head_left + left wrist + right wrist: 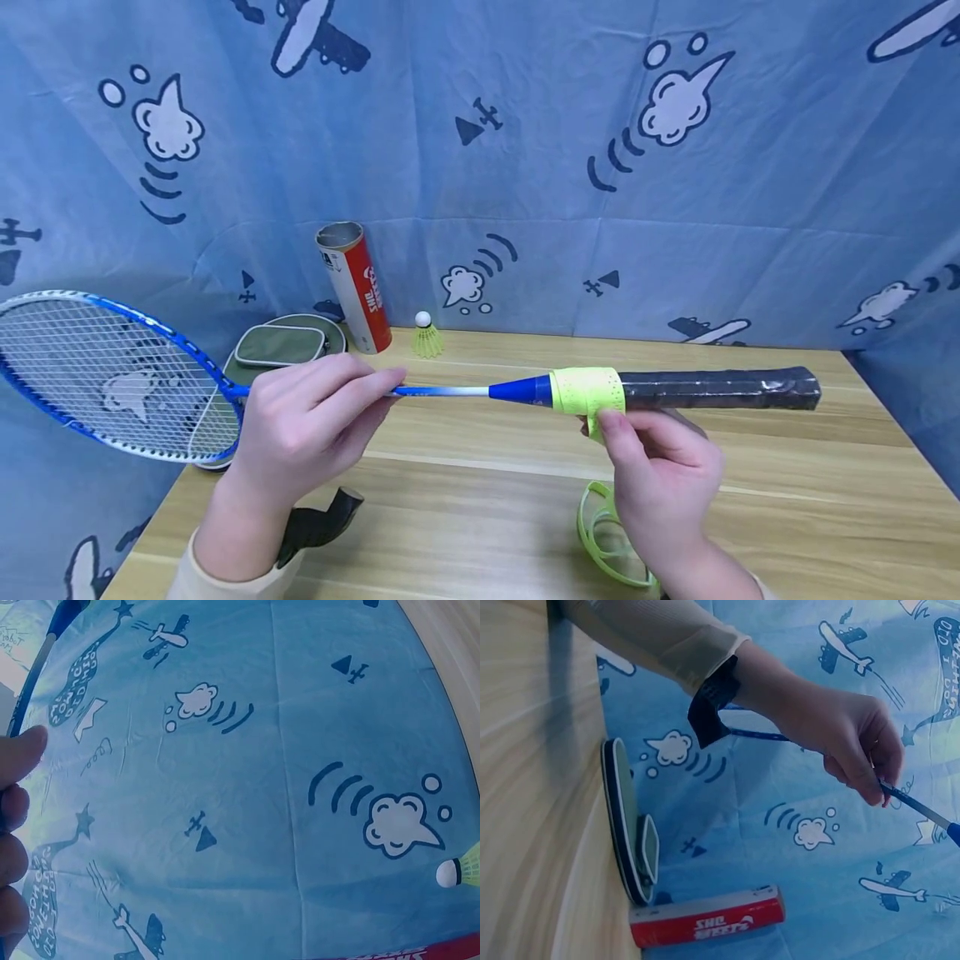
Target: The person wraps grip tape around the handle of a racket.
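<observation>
Here, grasping the racket by its thin shaft in the left hand, above the desk, with its long axis running side to side. Pinching yellow tape in the right hand, nearer to the dark handle extending rightward.

- Blue fabric backdrop printed with airplanes and puffy clouds, lightly creased
- Pale wood-grain tabletop, softly shadowed, its back edge meeting the fabric
</observation>
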A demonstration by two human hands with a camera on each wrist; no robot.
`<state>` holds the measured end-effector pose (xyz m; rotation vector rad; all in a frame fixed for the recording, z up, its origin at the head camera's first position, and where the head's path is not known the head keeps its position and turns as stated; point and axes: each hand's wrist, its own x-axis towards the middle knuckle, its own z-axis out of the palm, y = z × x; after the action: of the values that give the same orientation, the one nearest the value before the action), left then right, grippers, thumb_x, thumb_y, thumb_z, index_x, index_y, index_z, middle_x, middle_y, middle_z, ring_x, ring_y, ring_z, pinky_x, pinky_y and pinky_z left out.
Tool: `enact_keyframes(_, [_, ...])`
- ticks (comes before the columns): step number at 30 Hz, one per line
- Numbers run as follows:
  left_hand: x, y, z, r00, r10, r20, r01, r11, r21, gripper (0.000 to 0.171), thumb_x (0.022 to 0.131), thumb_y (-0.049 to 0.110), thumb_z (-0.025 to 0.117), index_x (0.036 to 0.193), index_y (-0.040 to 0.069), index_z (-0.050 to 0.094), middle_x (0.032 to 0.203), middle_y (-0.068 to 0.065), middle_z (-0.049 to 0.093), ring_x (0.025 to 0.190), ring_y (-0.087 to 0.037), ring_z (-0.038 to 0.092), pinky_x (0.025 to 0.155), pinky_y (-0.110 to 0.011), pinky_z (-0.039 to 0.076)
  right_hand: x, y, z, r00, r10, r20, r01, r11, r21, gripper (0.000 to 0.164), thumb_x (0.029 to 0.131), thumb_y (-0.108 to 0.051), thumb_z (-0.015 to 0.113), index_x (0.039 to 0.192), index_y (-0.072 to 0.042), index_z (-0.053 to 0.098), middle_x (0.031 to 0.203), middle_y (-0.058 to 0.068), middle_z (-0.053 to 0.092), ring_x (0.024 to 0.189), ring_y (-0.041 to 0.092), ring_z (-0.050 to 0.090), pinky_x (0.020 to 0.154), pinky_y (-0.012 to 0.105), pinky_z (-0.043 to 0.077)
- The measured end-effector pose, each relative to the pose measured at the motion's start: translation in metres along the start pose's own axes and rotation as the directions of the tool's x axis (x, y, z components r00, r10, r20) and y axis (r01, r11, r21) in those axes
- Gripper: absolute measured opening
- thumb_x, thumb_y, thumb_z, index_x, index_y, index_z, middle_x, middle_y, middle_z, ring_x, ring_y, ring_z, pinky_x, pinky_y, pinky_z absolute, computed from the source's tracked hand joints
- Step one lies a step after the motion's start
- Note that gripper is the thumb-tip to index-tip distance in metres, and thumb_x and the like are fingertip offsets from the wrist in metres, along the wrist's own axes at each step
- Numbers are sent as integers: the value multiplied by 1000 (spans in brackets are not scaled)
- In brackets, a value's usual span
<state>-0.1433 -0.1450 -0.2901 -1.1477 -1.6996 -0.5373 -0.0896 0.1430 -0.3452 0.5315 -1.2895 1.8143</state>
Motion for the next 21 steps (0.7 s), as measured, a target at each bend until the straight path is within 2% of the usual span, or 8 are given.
enact_keyframes(6, [0, 0, 0, 1000, -5, -28, 6, 1000, 24, 24, 101, 22, 68, 92, 4, 81, 74, -3, 72, 55, -18, 63, 49, -34, 54, 0, 0, 0, 997, 31, 72, -35, 998, 56, 11, 85, 25, 62, 86, 17, 70, 85, 10, 77, 74, 18, 75, 74, 23, 60])
enact_keyframes(9, [1, 1, 0, 999, -21, -31, 22, 999, 33, 26, 102, 24, 68, 92, 4, 81, 75, -4, 73, 56, -19, 64, 50, -35, 54, 0, 0, 0, 997, 19, 74, -24, 998, 62, 10, 84, 25, 62, 86, 18, 69, 87, 12, 77, 76, 20, 76, 77, 26, 61])
enact_keyframes(16, [3, 1, 2, 997, -58, -43, 61, 996, 68, 26, 101, 25, 69, 91, 5, 82, 76, -5, 73, 58, -21, 62, 52, -36, 52, 1, 1, 1, 999, -46, 19, 47, 998, -31, 4, 83, 17, 73, 82, 13, 74, 84, 7, 78, 73, 12, 74, 65, 16, 56])
enact_keyframes(21, [3, 1, 2, 996, -74, -42, 77, 994, 82, 27, 101, 26, 68, 92, 5, 82, 76, -6, 73, 57, -21, 60, 53, -36, 51, 0, 0, 0, 998, -55, 22, 56, 997, -54, 3, 85, 15, 74, 82, 14, 74, 85, 7, 78, 74, 10, 74, 66, 15, 56])
